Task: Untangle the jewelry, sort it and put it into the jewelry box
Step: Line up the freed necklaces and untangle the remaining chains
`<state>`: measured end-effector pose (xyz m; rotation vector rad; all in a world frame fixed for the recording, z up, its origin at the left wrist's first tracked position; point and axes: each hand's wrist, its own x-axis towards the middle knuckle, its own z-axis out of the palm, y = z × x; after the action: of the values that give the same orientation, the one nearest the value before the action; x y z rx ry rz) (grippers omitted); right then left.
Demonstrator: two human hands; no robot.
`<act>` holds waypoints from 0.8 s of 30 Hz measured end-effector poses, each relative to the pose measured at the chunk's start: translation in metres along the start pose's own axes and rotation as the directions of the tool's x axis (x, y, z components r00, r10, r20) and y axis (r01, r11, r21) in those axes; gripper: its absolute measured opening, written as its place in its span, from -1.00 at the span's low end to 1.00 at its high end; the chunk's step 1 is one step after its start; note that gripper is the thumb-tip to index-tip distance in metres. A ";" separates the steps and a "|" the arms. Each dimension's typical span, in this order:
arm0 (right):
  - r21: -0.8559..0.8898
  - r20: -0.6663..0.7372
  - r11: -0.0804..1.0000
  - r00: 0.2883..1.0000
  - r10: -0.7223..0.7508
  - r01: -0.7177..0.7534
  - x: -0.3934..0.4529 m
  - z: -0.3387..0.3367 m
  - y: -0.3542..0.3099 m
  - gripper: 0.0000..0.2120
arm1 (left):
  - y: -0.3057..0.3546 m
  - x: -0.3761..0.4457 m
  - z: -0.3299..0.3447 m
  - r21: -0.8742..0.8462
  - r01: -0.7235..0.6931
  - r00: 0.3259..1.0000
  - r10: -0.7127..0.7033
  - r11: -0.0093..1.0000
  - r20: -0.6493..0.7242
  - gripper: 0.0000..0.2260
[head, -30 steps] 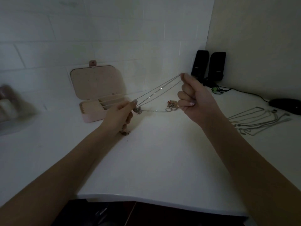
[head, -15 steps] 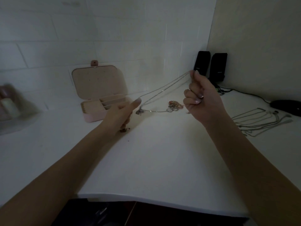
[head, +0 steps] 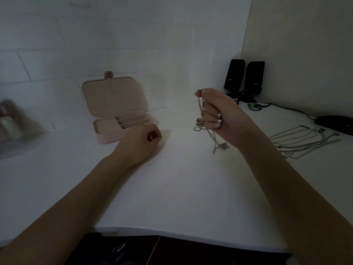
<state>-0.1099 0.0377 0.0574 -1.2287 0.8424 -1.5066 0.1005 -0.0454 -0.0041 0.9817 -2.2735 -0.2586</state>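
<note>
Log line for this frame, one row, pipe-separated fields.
right hand holds silver necklace dangling above table | left hand curled on table, contents unclear | jewelry box open | rings loose

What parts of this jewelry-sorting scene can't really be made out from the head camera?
- Left hand: fingers curl under, hiding whether they hold anything.
- Necklace: its upper part is buried in the right hand; the dangling pendant is blurred.
- Rings: too small and dim to count.
- Jewelry box: compartment contents unreadable in dim light.
- Object at the left edge: blurred and cut off.
</note>
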 end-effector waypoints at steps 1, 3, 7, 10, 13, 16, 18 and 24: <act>-0.061 0.015 0.998 1.000 -0.022 0.023 -0.001 0.002 0.001 -0.85 | 0.000 -0.001 0.001 -0.023 -0.013 1.000 0.014 1.000 0.014 -0.95; -0.144 0.048 0.988 0.997 -0.057 0.063 -0.004 0.006 0.001 -0.87 | 0.002 -0.001 0.001 -0.141 -0.035 0.998 0.041 0.989 0.038 -0.88; -0.120 0.131 0.987 0.987 -0.096 0.112 -0.006 0.009 -0.002 -0.91 | 0.005 -0.004 -0.002 -0.040 0.006 0.997 -0.003 0.999 0.081 -0.86; -0.298 0.063 0.946 0.992 -0.110 0.124 -0.004 0.007 0.000 -0.94 | 0.009 -0.007 -0.011 0.274 0.156 0.986 -0.133 0.949 -0.098 -0.94; -0.612 0.006 0.787 0.996 -0.090 0.075 -0.001 0.005 0.009 -0.89 | 0.013 -0.008 -0.019 0.212 0.202 0.949 -0.137 0.956 -0.283 -0.81; -0.823 0.031 0.568 1.000 0.002 0.025 0.002 0.004 0.022 -0.85 | 0.001 -0.003 -0.027 0.199 0.267 0.964 -0.262 0.943 -0.050 -0.83; -0.872 0.029 0.489 0.998 0.055 -0.002 0.004 0.003 0.028 -0.83 | -0.008 -0.004 -0.033 0.168 0.248 0.916 -0.287 0.954 0.280 -0.82; -0.824 0.021 0.565 0.995 0.100 -0.039 0.004 0.002 0.035 -0.86 | -0.015 -0.003 -0.039 -0.044 0.193 0.932 -0.170 0.980 0.319 -0.81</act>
<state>-0.0994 0.0240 0.0269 -1.8701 1.6437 -0.9644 0.1357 -0.0513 0.0185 1.1836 -2.4346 -0.6151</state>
